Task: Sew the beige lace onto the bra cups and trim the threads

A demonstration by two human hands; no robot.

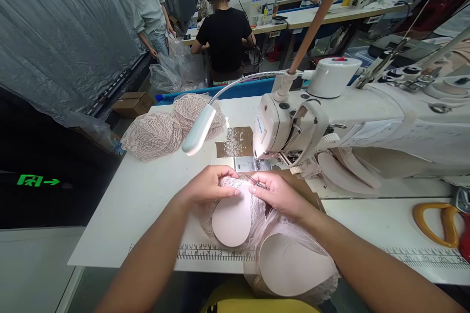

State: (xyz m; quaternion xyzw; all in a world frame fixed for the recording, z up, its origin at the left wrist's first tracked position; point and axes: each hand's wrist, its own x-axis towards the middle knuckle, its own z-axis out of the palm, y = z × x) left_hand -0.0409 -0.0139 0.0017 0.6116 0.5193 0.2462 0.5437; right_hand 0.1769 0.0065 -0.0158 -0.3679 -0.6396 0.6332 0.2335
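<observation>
Pale pink lace fabric with a smooth bra cup (231,217) lies in front of the sewing machine's needle area. My left hand (211,186) pinches the upper left edge of this cup and its lace, thumb on top. In my right hand (277,193) is a slim pointed metal tool (256,182), its tip directed left at the lace edge; whether it is tweezers or snips I cannot make out. The right fingertips also touch the cup's upper right edge. A second bra cup (293,264), joined by lace, hangs over the table's front edge.
The white sewing machine (273,122) stands just beyond my hands, with a lamp (199,129) to its left. A lace pile (154,134) lies at the back left. Orange-handled scissors (418,220) rest at right. A printed ruler (205,253) runs along the front. Other people work behind.
</observation>
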